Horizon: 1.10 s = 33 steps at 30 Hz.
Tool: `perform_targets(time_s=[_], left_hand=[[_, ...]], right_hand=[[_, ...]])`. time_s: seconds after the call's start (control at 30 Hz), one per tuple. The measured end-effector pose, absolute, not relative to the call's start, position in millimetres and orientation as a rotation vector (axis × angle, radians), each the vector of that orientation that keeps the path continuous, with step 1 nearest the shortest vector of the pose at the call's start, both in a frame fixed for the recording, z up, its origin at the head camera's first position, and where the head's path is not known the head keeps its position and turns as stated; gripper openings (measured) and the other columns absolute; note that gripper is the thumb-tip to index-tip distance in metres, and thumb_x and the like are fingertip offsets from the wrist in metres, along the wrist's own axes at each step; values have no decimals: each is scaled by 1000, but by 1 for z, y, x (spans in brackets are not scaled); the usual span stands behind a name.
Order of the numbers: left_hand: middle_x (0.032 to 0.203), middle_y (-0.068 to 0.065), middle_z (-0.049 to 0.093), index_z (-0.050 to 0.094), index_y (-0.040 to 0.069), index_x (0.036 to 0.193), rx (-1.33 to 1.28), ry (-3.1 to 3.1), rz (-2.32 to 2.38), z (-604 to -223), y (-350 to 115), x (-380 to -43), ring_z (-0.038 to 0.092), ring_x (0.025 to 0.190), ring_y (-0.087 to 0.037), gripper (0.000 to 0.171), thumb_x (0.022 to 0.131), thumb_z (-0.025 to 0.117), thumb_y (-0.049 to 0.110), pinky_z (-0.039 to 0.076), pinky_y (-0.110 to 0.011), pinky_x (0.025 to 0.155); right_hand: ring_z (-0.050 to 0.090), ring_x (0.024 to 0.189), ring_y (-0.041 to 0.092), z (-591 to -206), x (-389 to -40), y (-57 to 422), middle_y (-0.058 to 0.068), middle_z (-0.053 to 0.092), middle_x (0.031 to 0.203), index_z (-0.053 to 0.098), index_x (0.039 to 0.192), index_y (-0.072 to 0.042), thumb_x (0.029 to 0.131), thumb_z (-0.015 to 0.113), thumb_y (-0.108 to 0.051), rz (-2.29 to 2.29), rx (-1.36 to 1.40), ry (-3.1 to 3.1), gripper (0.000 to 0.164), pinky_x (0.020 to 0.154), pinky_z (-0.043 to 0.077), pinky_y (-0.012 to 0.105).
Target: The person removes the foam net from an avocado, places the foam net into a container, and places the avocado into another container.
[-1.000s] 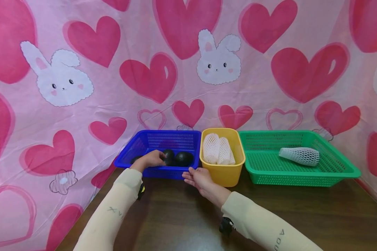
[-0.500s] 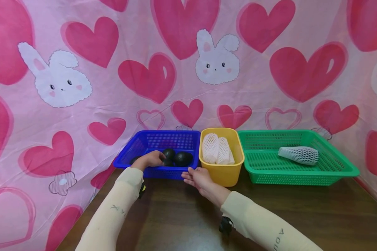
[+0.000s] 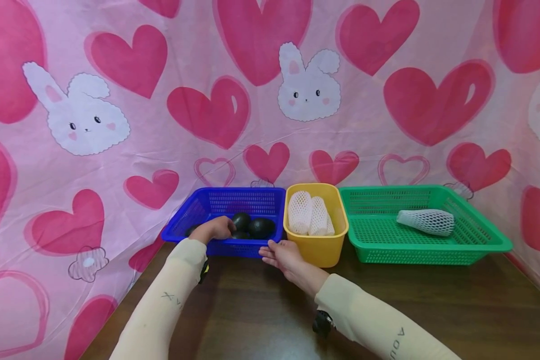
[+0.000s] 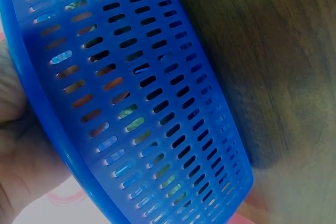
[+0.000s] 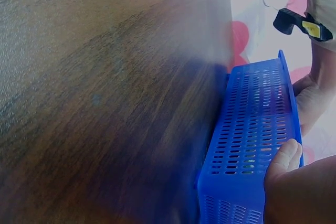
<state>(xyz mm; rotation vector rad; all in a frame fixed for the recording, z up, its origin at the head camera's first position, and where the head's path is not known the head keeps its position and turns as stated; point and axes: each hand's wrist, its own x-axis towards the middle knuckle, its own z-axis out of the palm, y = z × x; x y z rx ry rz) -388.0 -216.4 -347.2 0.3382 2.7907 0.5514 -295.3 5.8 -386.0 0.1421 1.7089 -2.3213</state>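
Observation:
In the head view, several dark avocados (image 3: 261, 228) lie in the blue basket (image 3: 245, 248) at the left. My left hand (image 3: 213, 229) reaches over its front rim among them, its fingertips down beside an avocado. What those fingers do is partly hidden; the left wrist view shows mainly the basket's slotted wall (image 4: 142, 77). My right hand (image 3: 289, 258) touches the basket's front right corner, fingers fairly straight along the outside and thumb by the rim. From the right wrist view, the right-hand fingers (image 5: 286, 157) rest against the wall near the rim.
Against the blue basket stands a yellow bin (image 3: 319, 250) holding several white foam net sleeves (image 3: 300, 212). To its right is a green basket (image 3: 414, 255); in it lies a bulging white foam net (image 3: 426, 222). All stand on a dark wooden table (image 3: 252, 305) before a pink heart-print cloth (image 3: 207, 110).
The head view has shifted a little, so everything sits slightly further left. Both hands stay nearly in place, and the avocados by the left hand show a little more.

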Motion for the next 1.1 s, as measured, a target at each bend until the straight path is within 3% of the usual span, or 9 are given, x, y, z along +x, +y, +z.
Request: perform_targets(time_s=[0.47, 0.7, 0.87, 1.1], left_hand=[[117, -18, 63, 66, -3, 115, 378, 2816, 512, -346, -217, -387, 56, 111, -33, 31, 84, 64, 1, 43, -47, 98], [113, -17, 65, 67, -3, 113, 404, 2843, 537, -342, -219, -384, 57, 108, -32, 33, 83, 70, 7, 44, -45, 97], [107, -17, 67, 67, -6, 111, 444, 2854, 619, -336, -223, -382, 61, 103, -31, 35, 81, 74, 10, 45, -45, 96], [110, -18, 67, 63, -10, 116, 464, 2880, 733, -329, -228, -381, 59, 107, -33, 43, 83, 75, 15, 43, -46, 98]], right_hand=[[70, 91, 29, -388, -294, 4, 18, 70, 95, 51, 109, 7, 102, 50, -10, -2333, 135, 1701, 18, 77, 55, 33], [70, 86, 25, -387, -294, 6, 18, 69, 96, 51, 113, 8, 102, 49, -12, -2335, 114, 1687, 23, 79, 55, 34], [69, 93, 30, -389, -294, 10, 17, 69, 93, 49, 115, 11, 103, 48, -12, -2307, 77, 1708, 27, 80, 55, 36], [67, 99, 32, -384, -284, 21, 24, 67, 105, 47, 125, 15, 103, 49, -13, -2196, 7, 1750, 36, 83, 54, 37]])
